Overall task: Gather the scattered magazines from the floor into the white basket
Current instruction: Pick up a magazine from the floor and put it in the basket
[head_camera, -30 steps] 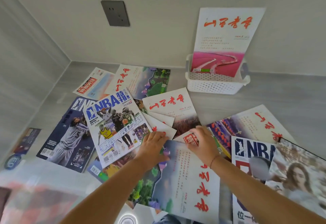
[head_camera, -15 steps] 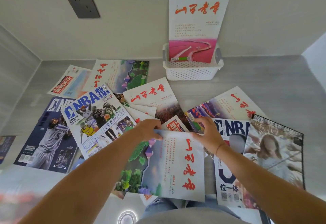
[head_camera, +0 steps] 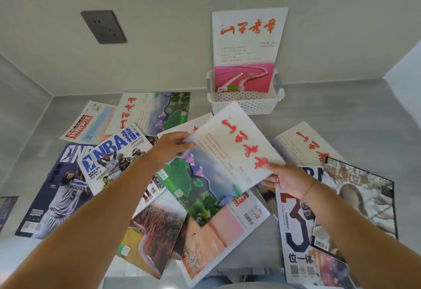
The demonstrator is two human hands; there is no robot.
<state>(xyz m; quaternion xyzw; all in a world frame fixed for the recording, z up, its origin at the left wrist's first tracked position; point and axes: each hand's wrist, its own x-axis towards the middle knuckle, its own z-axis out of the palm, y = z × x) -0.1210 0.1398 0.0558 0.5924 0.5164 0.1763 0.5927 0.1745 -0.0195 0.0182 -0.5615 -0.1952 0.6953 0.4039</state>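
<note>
Grey floor (head_camera: 341,111) is strewn with magazines. Both hands, left hand (head_camera: 173,145) and right hand (head_camera: 287,180), pinch one lifted magazine (head_camera: 230,152) near the white basket (head_camera: 248,104); best tilted upright, slid behind the standing copy (head_camera: 247,49).

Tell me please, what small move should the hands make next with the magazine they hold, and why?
Probably carry the held magazine forward to the white basket and stand it in. The left hand and right hand grip its opposite edges, it is raised off the pile, and one magazine already stands there.
</note>
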